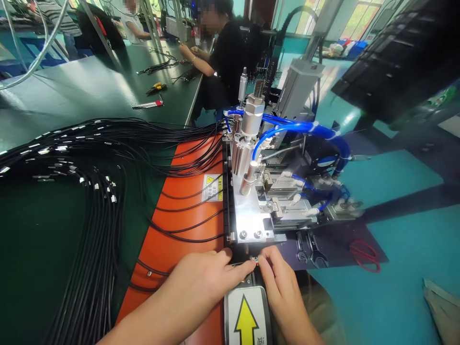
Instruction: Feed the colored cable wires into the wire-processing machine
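Likely crimping press (pixel 247 211), bundled black cables (pixel 89 143), wrenches (pixel 311 250)

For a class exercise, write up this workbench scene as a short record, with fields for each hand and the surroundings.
Left hand: pinches a thin wire end
Right hand: fingertips meet the same thin wire end
Beside the hands: metal pneumatic machine with blue air hoses
On the bench: orange mat, bundled black cables
Beyond: seated co-worker at a green bench
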Demonstrator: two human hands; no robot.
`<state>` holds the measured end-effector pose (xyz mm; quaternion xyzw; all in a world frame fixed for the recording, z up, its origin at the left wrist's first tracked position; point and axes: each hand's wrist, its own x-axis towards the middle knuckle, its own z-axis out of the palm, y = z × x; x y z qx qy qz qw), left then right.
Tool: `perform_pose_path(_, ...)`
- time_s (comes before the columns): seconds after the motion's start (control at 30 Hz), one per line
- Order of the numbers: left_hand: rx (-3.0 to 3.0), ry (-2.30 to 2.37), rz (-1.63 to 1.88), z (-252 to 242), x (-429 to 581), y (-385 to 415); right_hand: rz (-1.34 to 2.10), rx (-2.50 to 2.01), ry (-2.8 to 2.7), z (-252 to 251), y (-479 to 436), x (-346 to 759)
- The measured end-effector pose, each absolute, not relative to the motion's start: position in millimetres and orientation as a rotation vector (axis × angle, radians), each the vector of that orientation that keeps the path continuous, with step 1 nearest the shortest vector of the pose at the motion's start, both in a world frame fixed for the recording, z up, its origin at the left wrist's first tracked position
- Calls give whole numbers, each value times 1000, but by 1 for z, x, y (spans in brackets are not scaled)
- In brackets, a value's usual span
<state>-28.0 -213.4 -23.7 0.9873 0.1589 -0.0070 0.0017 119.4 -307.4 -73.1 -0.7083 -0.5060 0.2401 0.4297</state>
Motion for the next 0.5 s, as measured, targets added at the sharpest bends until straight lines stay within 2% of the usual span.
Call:
perform_pose_path(0.37, 2975, 442, -158, 3, -21, -206, 634, -1601, -1329, -89, -303, 130)
perform_pose_path(0.5, 2900, 493, -169, -2, -20, -208, 775, -1602, -1277, -86, -299, 133)
